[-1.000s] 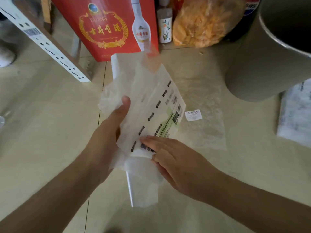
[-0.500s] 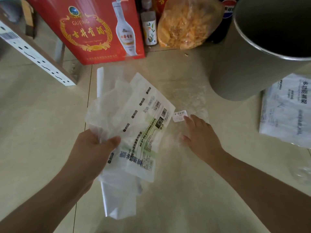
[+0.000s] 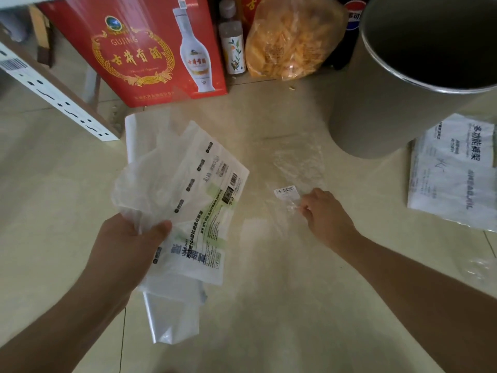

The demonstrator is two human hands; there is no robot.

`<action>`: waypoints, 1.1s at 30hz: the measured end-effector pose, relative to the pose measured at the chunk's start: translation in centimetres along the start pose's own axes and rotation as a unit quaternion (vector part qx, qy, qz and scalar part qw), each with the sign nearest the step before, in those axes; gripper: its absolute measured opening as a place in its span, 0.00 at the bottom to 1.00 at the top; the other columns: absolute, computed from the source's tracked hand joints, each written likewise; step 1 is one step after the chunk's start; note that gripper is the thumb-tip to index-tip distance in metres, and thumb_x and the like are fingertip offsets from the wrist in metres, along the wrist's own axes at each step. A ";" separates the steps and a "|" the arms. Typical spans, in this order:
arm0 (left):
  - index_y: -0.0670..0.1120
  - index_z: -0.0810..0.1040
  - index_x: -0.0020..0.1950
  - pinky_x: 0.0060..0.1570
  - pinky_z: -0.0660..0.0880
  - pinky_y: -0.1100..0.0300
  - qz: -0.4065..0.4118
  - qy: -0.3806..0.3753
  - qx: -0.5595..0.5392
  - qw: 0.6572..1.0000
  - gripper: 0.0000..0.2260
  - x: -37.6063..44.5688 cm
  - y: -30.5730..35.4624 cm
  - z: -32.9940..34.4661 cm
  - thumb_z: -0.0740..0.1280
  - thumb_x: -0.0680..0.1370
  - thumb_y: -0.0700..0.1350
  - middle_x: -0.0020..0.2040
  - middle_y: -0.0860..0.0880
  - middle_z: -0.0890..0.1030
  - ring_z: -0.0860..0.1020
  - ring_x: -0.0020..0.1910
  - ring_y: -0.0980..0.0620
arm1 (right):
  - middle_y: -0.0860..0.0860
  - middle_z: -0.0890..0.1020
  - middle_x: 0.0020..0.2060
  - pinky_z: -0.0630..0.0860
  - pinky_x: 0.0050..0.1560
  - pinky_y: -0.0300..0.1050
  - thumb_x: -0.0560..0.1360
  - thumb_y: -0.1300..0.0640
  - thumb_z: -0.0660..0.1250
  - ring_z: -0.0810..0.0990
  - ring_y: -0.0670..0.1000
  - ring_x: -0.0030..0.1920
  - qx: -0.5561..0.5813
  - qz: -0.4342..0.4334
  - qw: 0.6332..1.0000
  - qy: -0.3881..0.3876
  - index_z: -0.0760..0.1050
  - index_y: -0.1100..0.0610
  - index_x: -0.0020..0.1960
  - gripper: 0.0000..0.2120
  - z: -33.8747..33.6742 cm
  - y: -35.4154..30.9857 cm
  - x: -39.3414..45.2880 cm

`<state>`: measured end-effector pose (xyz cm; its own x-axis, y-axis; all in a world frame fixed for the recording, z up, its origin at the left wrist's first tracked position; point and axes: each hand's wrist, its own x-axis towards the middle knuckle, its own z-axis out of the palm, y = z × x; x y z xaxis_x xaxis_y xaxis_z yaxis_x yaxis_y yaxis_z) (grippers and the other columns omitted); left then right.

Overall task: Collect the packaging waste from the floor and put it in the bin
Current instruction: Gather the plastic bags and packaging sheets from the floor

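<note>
My left hand (image 3: 126, 246) grips a bundle of white plastic packaging (image 3: 188, 200): a printed bag with green bands and crumpled film, hanging above the tiled floor. My right hand (image 3: 326, 214) pinches the near edge of a clear plastic bag (image 3: 298, 168) that lies flat on the floor; the bag carries a small white barcode sticker (image 3: 286, 191). The grey round bin (image 3: 376, 103) stands open at the upper right, just beyond the clear bag. Another white printed package (image 3: 454, 173) lies on the floor to the right of the bin.
A red liquor box (image 3: 145, 49), a small bottle (image 3: 232, 47) and a bag of orange snacks (image 3: 290, 41) stand along the back. A cardboard box edge (image 3: 53, 95) juts in at the left. More clear film (image 3: 481, 267) lies at the far right.
My right hand let go of the bundle and moved right to the clear bag, where it now pinches the edge. The left hand lowered the bundle and keeps hold of it.
</note>
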<state>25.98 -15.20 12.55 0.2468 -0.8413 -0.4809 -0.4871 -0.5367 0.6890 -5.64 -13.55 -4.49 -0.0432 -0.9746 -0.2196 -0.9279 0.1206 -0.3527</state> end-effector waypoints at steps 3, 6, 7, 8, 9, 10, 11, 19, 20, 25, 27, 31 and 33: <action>0.48 0.83 0.44 0.48 0.82 0.45 -0.007 0.010 -0.003 1.000 0.06 -0.4 0.3 -0.3 0.73 0.78 0.38 0.39 0.46 0.88 0.86 0.42 0.40 | 0.54 0.77 0.46 0.75 0.48 0.55 0.78 0.62 0.67 0.76 0.58 0.46 0.088 -0.019 0.996 0.022 0.76 0.59 0.47 0.02 -1.7 0.2 -1.0; 0.47 0.83 0.48 0.47 0.83 0.43 -0.020 0.003 -0.008 1.000 0.05 -1.1 1.1 0.2 0.72 0.79 0.38 0.40 0.47 0.89 0.87 0.42 0.41 | 0.51 0.78 0.50 0.74 0.54 0.48 0.80 0.59 0.65 0.76 0.53 0.50 0.152 -0.062 0.986 0.043 0.76 0.58 0.51 0.03 -4.6 -1.5 -2.9; 0.47 0.84 0.49 0.48 0.83 0.42 -0.026 -0.007 -0.011 1.000 0.05 -1.5 1.4 0.6 0.72 0.79 0.37 0.40 0.47 0.89 0.88 0.43 0.41 | 0.50 0.78 0.53 0.72 0.56 0.44 0.80 0.58 0.65 0.76 0.51 0.53 0.178 -0.072 0.980 0.051 0.76 0.58 0.52 0.03 -5.6 -2.3 -3.8; 0.47 0.84 0.50 0.49 0.83 0.41 -0.028 -0.019 -0.013 0.999 0.05 -1.9 1.7 1.1 0.71 0.79 0.37 0.41 0.47 0.89 0.88 0.43 0.41 | 0.48 0.78 0.55 0.70 0.58 0.40 0.80 0.57 0.64 0.76 0.49 0.56 0.205 -0.079 0.974 0.060 0.76 0.56 0.51 0.03 -6.5 -3.1 -4.8; 0.46 0.84 0.51 0.49 0.83 0.40 -0.027 -0.033 -0.012 0.999 0.06 -2.3 2.1 1.8 0.71 0.79 0.37 0.43 0.47 0.90 0.88 0.43 0.41 | 0.47 0.77 0.58 0.68 0.60 0.37 0.81 0.56 0.63 0.75 0.46 0.58 0.226 -0.083 0.968 0.067 0.75 0.54 0.50 0.03 -7.3 -3.8 -5.8; 0.46 0.85 0.51 0.50 0.83 0.39 -0.024 -0.045 -0.010 0.999 0.06 -2.6 2.4 2.6 0.71 0.79 0.36 0.44 0.46 0.90 0.88 0.44 0.41 | 0.45 0.77 0.60 0.66 0.62 0.35 0.81 0.55 0.63 0.74 0.45 0.60 0.240 -0.087 0.964 0.072 0.74 0.52 0.49 0.03 -7.8 -4.5 -6.7; 0.47 0.85 0.50 0.49 0.84 0.41 -0.019 -0.050 -0.008 0.999 0.06 -2.8 2.7 3.5 0.71 0.79 0.36 0.44 0.46 0.90 0.88 0.43 0.42 | 0.44 0.76 0.63 0.64 0.64 0.34 0.82 0.54 0.62 0.72 0.43 0.63 0.248 -0.095 0.961 0.075 0.74 0.51 0.49 0.04 -8.3 -5.1 -7.5; 0.41 0.76 0.22 0.17 0.71 0.67 -0.039 -0.184 -0.040 0.981 0.28 -5.2 4.9 9.8 0.61 0.82 0.31 0.21 0.44 0.73 0.73 0.14 0.57 | 0.53 0.78 0.67 0.69 0.68 0.43 0.79 0.59 0.66 0.75 0.50 0.66 0.206 -0.222 0.948 0.094 0.79 0.58 0.53 0.06 -9.7 -5.4 -10.0; 0.38 0.74 0.26 0.17 0.71 0.68 -0.063 -0.212 -0.080 0.972 0.25 -5.7 5.1 10.1 0.58 0.84 0.32 0.22 0.42 0.73 0.73 0.13 0.58 | 0.53 0.78 0.67 0.69 0.68 0.42 0.79 0.59 0.65 0.75 0.49 0.67 0.206 -0.223 0.948 0.094 0.80 0.59 0.52 0.06 -9.7 -4.9 -10.1; 0.40 0.87 0.47 0.26 0.82 0.57 -0.110 -0.277 -0.277 0.914 0.28 -8.3 8.5 13.1 0.55 0.83 0.59 0.37 0.40 0.88 0.87 0.32 0.44 | 0.54 0.78 0.67 0.70 0.67 0.44 0.79 0.59 0.65 0.74 0.50 0.67 0.187 -0.213 0.952 0.118 0.79 0.60 0.52 0.06 -9.0 -2.4 -11.1; 0.39 0.85 0.54 0.27 0.82 0.56 -0.067 -0.282 -0.242 0.926 0.24 -8.6 8.4 13.8 0.62 0.80 0.58 0.43 0.39 0.88 0.87 0.34 0.45 | 0.56 0.78 0.66 0.71 0.66 0.47 0.79 0.60 0.65 0.76 0.52 0.66 0.183 -0.218 0.951 0.122 0.79 0.61 0.52 0.06 -8.7 -1.9 -11.4; 0.35 0.84 0.55 0.31 0.79 0.56 0.012 -0.207 -0.067 0.976 0.08 -7.1 6.7 15.6 0.71 0.78 0.36 0.39 0.40 0.88 0.85 0.31 0.45 | 0.59 0.76 0.66 0.71 0.63 0.52 0.79 0.60 0.63 0.75 0.57 0.65 0.157 -0.235 0.953 0.104 0.78 0.62 0.57 0.10 -8.3 -0.8 -11.5; 0.36 0.84 0.54 0.37 0.81 0.49 0.017 -0.190 -0.051 0.980 0.08 -6.7 6.3 16.0 0.71 0.76 0.34 0.42 0.37 0.87 0.85 0.35 0.40 | 0.60 0.78 0.63 0.73 0.61 0.53 0.78 0.61 0.65 0.78 0.59 0.60 0.146 -0.248 0.951 0.113 0.78 0.63 0.57 0.10 -8.7 0.7 -11.4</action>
<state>7.83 -11.91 11.38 -0.1073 -0.7846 -0.6106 -0.3981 -0.5289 0.7495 -8.97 -3.98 5.65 0.2636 -0.9369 0.2297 -0.7140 -0.3497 -0.6066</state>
